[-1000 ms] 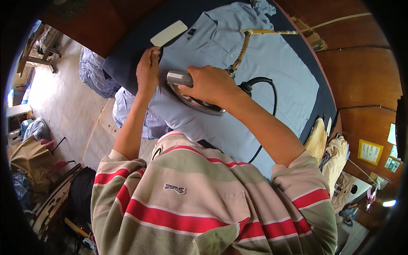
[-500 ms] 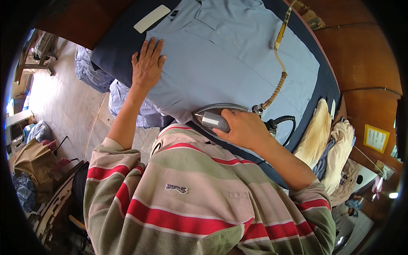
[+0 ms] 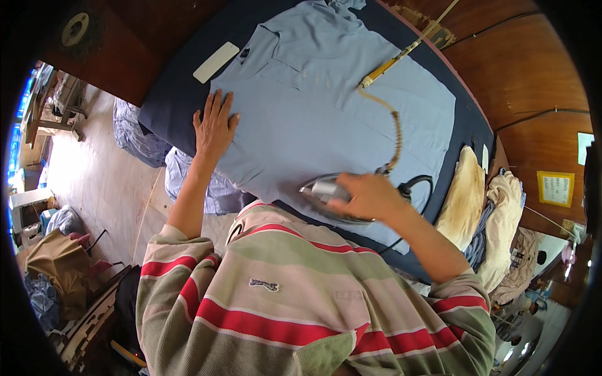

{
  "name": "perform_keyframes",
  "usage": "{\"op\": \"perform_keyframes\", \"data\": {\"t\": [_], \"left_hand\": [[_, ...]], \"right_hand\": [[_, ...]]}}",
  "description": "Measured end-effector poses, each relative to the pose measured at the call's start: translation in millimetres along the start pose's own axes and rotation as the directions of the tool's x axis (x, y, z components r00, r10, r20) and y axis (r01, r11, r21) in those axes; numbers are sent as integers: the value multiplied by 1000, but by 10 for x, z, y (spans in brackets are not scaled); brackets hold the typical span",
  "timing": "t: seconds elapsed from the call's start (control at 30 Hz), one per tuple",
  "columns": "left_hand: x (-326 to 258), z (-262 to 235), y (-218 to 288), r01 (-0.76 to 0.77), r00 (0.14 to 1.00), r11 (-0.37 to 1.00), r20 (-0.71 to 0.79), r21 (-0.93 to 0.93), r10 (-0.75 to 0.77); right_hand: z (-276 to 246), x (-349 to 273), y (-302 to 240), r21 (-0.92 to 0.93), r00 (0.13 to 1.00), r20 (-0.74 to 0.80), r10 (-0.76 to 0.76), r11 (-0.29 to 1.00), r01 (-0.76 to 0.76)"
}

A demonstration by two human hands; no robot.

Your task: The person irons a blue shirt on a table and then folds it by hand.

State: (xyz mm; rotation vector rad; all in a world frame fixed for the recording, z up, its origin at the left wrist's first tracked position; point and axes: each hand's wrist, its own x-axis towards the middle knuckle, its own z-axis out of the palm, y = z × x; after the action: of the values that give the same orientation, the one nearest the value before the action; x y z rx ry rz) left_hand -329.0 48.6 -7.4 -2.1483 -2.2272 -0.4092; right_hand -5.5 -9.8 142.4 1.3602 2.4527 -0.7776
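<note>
A light blue shirt [image 3: 351, 125] lies spread over a dark blue ironing table [image 3: 172, 88]. Near its close edge, my right hand [image 3: 370, 197] grips the handle of a steam iron [image 3: 320, 188], whose soleplate rests on the cloth. A thin hose [image 3: 399, 135] and a black cable [image 3: 421, 180] run from the iron's back. My left hand [image 3: 214, 128] lies flat with fingers spread on the shirt's left edge. Just beyond those fingertips is a white flat strip [image 3: 216, 62] on the table.
A yellowish rod [image 3: 382, 69] carries the hose in from the far right. Cream garments [image 3: 461, 194] hang at the table's right side beside a brown wooden panel [image 3: 520, 75]. Crumpled bluish clothes [image 3: 135, 135] hang at the left edge. Tan cloth [image 3: 59, 263] is piled lower left.
The iron, in my right hand, has shifted slightly right and nearer, and its nose has turned. The hose rod has swung left. My left hand stays flat on the shirt.
</note>
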Motion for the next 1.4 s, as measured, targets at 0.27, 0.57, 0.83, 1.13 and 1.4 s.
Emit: {"op": "perform_keyframes", "data": {"t": [0.27,0.57,0.83,1.13,1.4], "left_hand": [[589,-84,248,-131,991,976,-9,-176,131],[1500,401,480,-469,873,880,114,-77,475],[1531,406,408,-449,869,890,190,-81,456],[1556,282,397,-382,875,892,216,-240,433],[897,-94,659,-234,938,686,25,-689,345]], "right_hand": [[-808,578,362,74,908,-293,299,954,-291],[-853,1294,742,264,760,-405,509,861,-435],[-887,1187,1006,239,759,-419,498,867,-437],[-1320,1406,1205,149,843,-371,391,920,-361],[-1667,2126,774,13,963,-267,-18,1000,22]]}}
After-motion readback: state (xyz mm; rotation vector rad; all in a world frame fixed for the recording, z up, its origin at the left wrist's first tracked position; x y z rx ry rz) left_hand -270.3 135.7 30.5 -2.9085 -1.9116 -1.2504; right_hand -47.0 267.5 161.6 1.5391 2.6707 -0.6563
